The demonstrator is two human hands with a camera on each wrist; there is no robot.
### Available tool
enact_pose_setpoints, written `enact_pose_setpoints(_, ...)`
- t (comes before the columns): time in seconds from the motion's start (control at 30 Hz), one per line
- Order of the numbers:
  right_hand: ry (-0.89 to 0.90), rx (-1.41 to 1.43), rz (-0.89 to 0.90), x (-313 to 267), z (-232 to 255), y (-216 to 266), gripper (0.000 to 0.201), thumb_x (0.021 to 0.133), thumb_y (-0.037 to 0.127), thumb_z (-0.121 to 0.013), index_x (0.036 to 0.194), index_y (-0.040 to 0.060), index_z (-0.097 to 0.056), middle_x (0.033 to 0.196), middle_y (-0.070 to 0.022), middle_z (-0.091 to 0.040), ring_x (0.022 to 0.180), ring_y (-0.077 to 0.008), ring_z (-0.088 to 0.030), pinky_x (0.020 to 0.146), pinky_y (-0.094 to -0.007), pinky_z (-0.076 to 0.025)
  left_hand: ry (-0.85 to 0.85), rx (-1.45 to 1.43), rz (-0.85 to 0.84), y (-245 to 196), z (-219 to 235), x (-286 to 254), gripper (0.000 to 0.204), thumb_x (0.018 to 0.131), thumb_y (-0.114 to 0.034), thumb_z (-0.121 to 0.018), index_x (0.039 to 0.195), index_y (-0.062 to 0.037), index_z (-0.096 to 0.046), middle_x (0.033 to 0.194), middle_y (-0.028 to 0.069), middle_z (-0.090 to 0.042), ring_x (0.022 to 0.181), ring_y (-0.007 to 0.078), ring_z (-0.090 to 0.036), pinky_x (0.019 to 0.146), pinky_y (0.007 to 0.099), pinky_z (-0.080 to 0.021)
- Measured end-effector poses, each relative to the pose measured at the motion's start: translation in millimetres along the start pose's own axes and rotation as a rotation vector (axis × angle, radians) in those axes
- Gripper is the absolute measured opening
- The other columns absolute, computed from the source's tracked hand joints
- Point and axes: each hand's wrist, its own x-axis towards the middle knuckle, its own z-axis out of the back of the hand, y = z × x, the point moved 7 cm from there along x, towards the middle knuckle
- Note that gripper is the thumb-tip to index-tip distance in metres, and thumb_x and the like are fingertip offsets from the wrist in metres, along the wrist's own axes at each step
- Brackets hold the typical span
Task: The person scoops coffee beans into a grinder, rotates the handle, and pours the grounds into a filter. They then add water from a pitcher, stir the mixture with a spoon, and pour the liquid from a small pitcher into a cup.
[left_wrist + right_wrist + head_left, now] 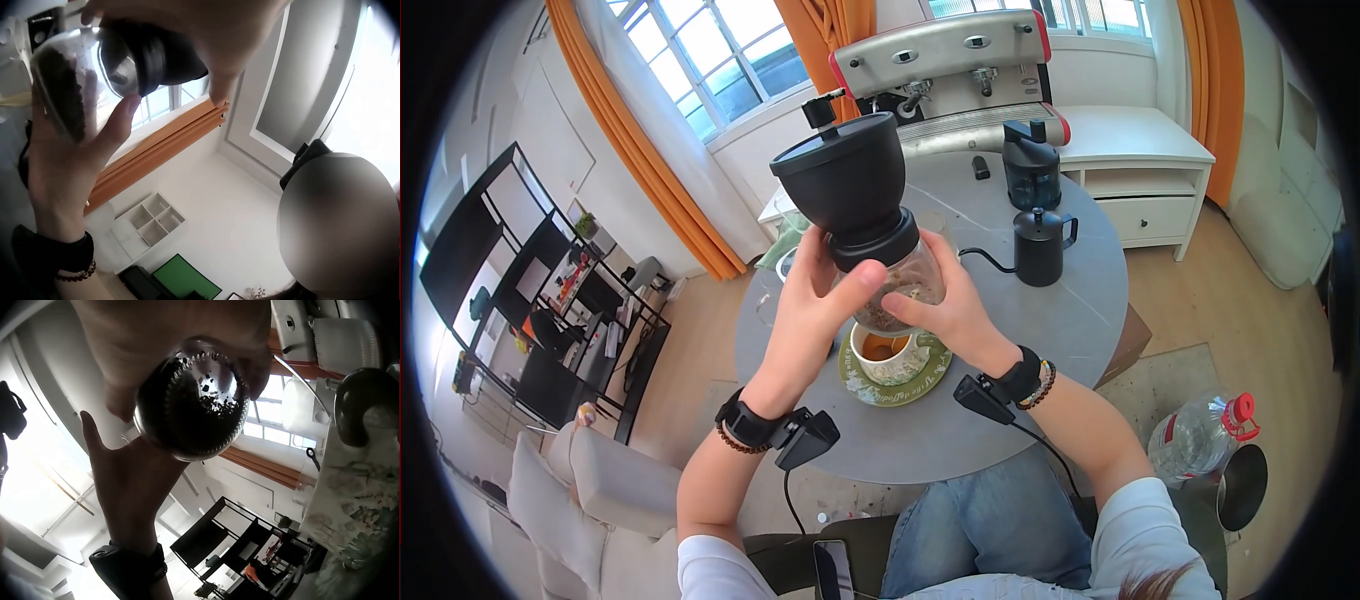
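Observation:
A coffee grinder with a black hopper (840, 175) and a glass jar (918, 268) is held tilted above the table. My left hand (808, 305) grips it around the black collar and jar top, thumb toward the jar. The right hand (960, 312) curls round the glass from the other side. Dark grounds lie inside the jar (209, 409), whose underside faces the right wrist view. Below stands a patterned cup (888, 365) of amber liquid on a green saucer (895, 392); the jar's lower edge overlaps the cup's rim in the head view.
On the round grey table (1080, 330) stand a black gooseneck kettle (1038, 250) and a dark lidded container (1031, 175). Behind is an espresso machine (950, 75). Clear glassware is partly hidden at left. A large plastic bottle (1195, 440) stands at lower right.

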Motion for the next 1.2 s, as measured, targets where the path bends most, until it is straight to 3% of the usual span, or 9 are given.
enact_pose_setpoints(0.13, 0.026, -0.006, 0.069, -3.3, -3.3, 5.6, 0.094, 0.075, 0.029, -0.083, 0.143, -0.0030, -0.028, 0.134, -0.0140, -0.047, 0.124, -0.0212, -0.049, 0.103, -0.0344, -0.040, -0.009, 0.133, 0.159, 12.2, 0.2, 9.0, 0.081, 0.081, -0.037, -0.078, 0.139, 0.0018, -0.037, 0.131, 0.0143, -0.053, 0.125, 0.0213, -0.048, 0.107, 0.0363, -0.036)
enact_pose_setpoints(0.23, 0.040, 0.055, 0.101, -4.4, -1.2, 9.5, 0.093, 0.075, 0.028, -0.082, 0.144, -0.0027, -0.028, 0.134, -0.0136, -0.047, 0.124, -0.0213, -0.049, 0.103, -0.0350, -0.040, 0.206, 0.136, 0.112, 27.5, 14.0, 28.1, 0.084, 0.078, -0.036, -0.081, 0.139, 0.0015, -0.037, 0.130, 0.0128, -0.054, 0.123, 0.0224, -0.050, 0.106, 0.0357, -0.037)
enact_pose_setpoints(0.33, 0.024, 0.099, 0.104, -3.0, 2.6, 10.0, 0.093, 0.076, 0.029, -0.082, 0.144, -0.0026, -0.027, 0.134, -0.0134, -0.046, 0.124, -0.0211, -0.048, 0.103, -0.0353, -0.040, 0.171, 0.163, -0.073, 43.1, 55.9, 53.0, 0.079, 0.081, -0.037, -0.078, 0.138, 0.0016, -0.040, 0.129, 0.0128, -0.055, 0.121, 0.0228, -0.053, 0.105, 0.0344, -0.038)
enact_pose_setpoints(0.43, 0.004, 0.141, 0.111, -1.1, 7.2, 12.8, 0.094, 0.076, 0.029, -0.082, 0.144, -0.0027, -0.027, 0.134, -0.0133, -0.046, 0.124, -0.0208, -0.048, 0.103, -0.0353, -0.040, -0.240, 0.470, -0.021, 61.5, 117.3, 53.5, 0.070, 0.089, -0.041, -0.068, 0.138, 0.0024, -0.042, 0.129, 0.0144, -0.057, 0.120, 0.0236, -0.054, 0.106, 0.0339, -0.038)
enact_pose_setpoints(0.53, -0.013, 0.115, 0.150, -1.6, 8.5, 12.9, 0.094, 0.075, 0.029, -0.082, 0.144, -0.0032, -0.027, 0.134, -0.0137, -0.046, 0.124, -0.0208, -0.048, 0.103, -0.0353, -0.040, -0.186, 0.198, 0.081, 55.5, 102.1, 36.5, 0.061, 0.097, -0.039, -0.056, 0.139, 0.0030, -0.042, 0.130, 0.0167, -0.057, 0.122, 0.0235, -0.054, 0.106, 0.0341, -0.039)
enact_pose_setpoints(0.7, -0.058, 0.026, 0.106, -0.2, 6.5, 3.4, 0.095, 0.074, 0.031, -0.083, 0.142, -0.0042, -0.028, 0.133, -0.0148, -0.045, 0.124, -0.0216, -0.048, 0.104, -0.0353, -0.039, 0.013, 0.099, -0.025, 16.4, 22.8, 20.3, 0.048, 0.104, -0.026, -0.044, 0.142, 0.0025, -0.039, 0.128, 0.0113, -0.057, 0.121, 0.0178, -0.051, 0.105, 0.0336, -0.038)
enact_pose_setpoints(0.9, -0.002, -0.200, 0.182, -3.0, 0.5, 10.6, 0.097, 0.072, 0.032, -0.085, 0.142, -0.0047, -0.028, 0.134, -0.0161, -0.045, 0.124, -0.0224, -0.048, 0.105, -0.0353, -0.039, -0.074, 0.158, 0.018, 10.4, -0.8, 14.6, 0.068, 0.078, -0.030, -0.082, 0.128, 0.0015, -0.049, 0.118, 0.0124, -0.061, 0.106, 0.0155, -0.060, 0.090, 0.0309, -0.049)
enact_pose_setpoints(1.03, -0.004, -0.138, 0.115, -6.1, -3.2, 12.8, 0.098, 0.071, 0.033, -0.085, 0.142, -0.0048, -0.028, 0.133, -0.0168, -0.045, 0.124, -0.0227, -0.048, 0.104, -0.0354, -0.039, -0.058, 0.187, 0.037, 10.7, 5.7, 23.9, 0.049, 0.077, -0.027, -0.081, 0.110, 0.0024, -0.062, 0.102, 0.0093, -0.068, 0.093, 0.0153, -0.065, 0.082, 0.0296, -0.052)
enact_pose_setpoints(1.2, 0.004, -0.186, 0.142, -4.4, -2.7, 9.5, 0.099, 0.069, 0.036, -0.086, 0.140, -0.0059, -0.032, 0.130, -0.0163, -0.045, 0.122, -0.0231, -0.049, 0.102, -0.0355, -0.041, 0.029, 0.165, 0.050, 12.9, 5.6, 24.2, 0.047, 0.077, -0.025, -0.080, 0.111, 0.0018, -0.063, 0.104, 0.0098, -0.068, 0.093, 0.0147, -0.064, 0.082, 0.0299, -0.052)
